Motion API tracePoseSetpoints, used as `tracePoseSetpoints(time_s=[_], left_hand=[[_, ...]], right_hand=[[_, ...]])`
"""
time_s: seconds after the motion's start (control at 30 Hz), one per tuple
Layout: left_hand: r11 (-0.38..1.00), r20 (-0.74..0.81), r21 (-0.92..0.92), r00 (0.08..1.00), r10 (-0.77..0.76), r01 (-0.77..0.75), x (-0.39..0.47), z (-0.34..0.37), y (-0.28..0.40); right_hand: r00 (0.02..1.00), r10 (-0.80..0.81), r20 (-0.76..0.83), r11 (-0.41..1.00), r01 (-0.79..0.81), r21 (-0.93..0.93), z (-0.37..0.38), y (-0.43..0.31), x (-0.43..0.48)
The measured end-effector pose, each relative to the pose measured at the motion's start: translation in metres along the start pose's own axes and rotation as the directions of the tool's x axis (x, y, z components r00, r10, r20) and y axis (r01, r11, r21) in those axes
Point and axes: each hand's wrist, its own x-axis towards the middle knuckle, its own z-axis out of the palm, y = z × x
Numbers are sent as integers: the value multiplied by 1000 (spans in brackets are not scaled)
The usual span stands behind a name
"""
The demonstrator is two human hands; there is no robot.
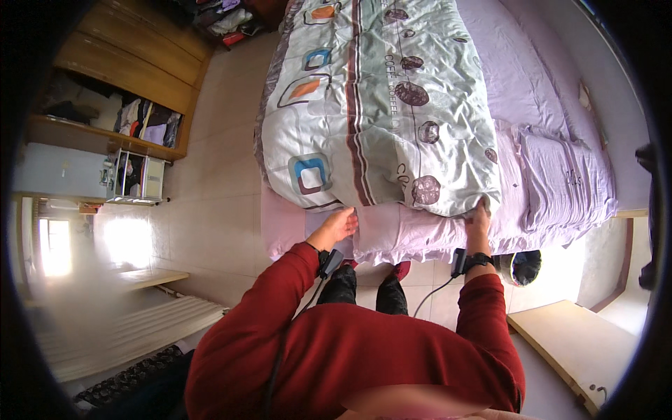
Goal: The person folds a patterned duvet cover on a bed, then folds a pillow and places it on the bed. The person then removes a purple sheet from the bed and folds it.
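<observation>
A white and grey-green patterned quilt (378, 121) lies folded in a long strip over a bed with a pink-lilac sheet (520, 68). My right hand (479, 212) grips the quilt's near right corner, beside the pillows. My left hand (340, 227) is at the quilt's near edge, above the sheet, with its fingers partly hidden; whether it pinches the cloth I cannot tell. A lilac ruffled pillow (562, 184) rests to the right of the quilt. Each wrist wears a black strap with a small cabled device.
A wooden wardrobe (131, 42) with clothes on its open shelf stands at the left, and a small wire-framed rack (137, 177) is below it. A lined waste bin (525, 266) stands on the tiled floor near the bed. A pale wooden board (577, 346) is at the lower right.
</observation>
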Motion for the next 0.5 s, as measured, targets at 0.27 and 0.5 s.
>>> tracePoseSetpoints(time_s=[0.27, 0.5], left_hand=[[843, -178, -511, 980, 84, -166, -10, 30, 46], [775, 86, -139, 772, 630, -617, -10, 74, 20]], right_hand=[[878, -173, 445, 951, 267, -157, -18, -165, -121], [933, -306, 189, 854, 356, -378, -156, -248, -58]])
